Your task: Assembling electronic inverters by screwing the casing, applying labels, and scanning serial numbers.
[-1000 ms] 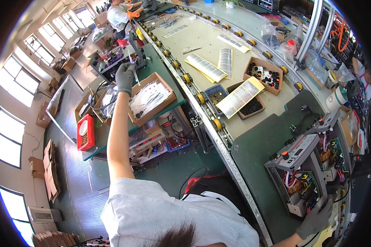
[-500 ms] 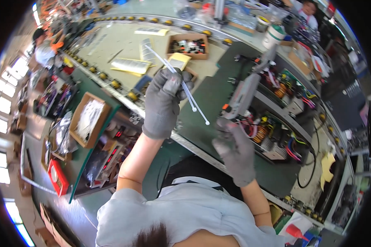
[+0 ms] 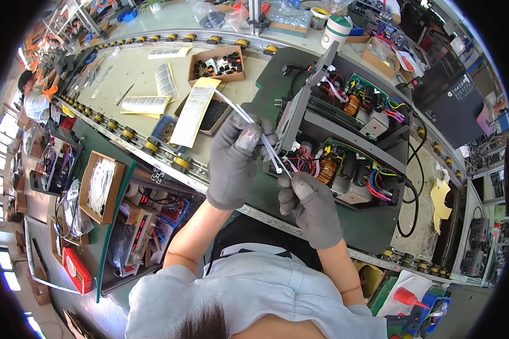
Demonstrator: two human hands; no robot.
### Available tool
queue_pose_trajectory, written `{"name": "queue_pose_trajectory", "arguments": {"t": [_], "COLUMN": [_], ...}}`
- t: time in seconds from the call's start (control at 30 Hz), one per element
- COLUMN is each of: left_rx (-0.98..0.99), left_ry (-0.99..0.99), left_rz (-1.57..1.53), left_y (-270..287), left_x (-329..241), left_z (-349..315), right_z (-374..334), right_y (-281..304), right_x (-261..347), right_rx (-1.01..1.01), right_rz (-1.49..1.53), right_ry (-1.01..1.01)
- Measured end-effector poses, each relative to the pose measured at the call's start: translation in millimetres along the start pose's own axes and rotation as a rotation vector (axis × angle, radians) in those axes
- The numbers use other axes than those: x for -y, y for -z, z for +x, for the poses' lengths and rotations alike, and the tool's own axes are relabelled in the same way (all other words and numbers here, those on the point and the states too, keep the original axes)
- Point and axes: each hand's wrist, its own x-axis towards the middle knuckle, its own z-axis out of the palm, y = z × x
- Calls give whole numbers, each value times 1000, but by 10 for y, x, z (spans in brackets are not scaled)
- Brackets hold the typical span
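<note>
My left hand (image 3: 233, 164), in a grey glove, is closed around a few long white cable ties (image 3: 271, 152). They slant from upper left to lower right through its fingers. My right hand (image 3: 316, 212), gloved alike, has thumb and fingers pinched at the lower end of one cable tie. Just beyond and to the right stand two open grey metal housings (image 3: 353, 135) with circuit boards, copper coils (image 3: 326, 171) and coloured wires (image 3: 374, 183). Both hands are in front of the nearer housing, over the edge of the dark green mat (image 3: 254, 195).
Behind my left hand lie a yellow-edged printed sheet (image 3: 193, 116), a carton of small black parts (image 3: 240, 66) and a blue tray (image 3: 164, 131). A carton of white strips (image 3: 100, 189) stands left. A black cable (image 3: 417, 209) loops at right. Another person (image 3: 37, 101) is far left.
My right hand has come up to the lower ends of the cable ties and closed its fingers there. The view has shifted, and the housings now show more fully.
</note>
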Motion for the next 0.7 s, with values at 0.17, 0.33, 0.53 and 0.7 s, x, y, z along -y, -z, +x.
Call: {"name": "queue_pose_trajectory", "arguments": {"t": [0.17,0.33,0.53,0.7], "left_rx": [18,51,284,948], "left_ry": [16,130,-1050,-496], "left_rz": [-12,110,1473,1796], "left_y": [-87,-105,-184,-265], "left_x": [86,116,-363,-31], "left_z": [-58,-198,-334,-475], "right_z": [29,-15,-175,-375], "right_y": [-114,-62,204,211], "right_x": [55,-17,197,319], "right_rx": [-152,-295,-234,-76], "right_rz": [-135,-722,-1046,-1366], "right_ry": [42,422,429,645]}}
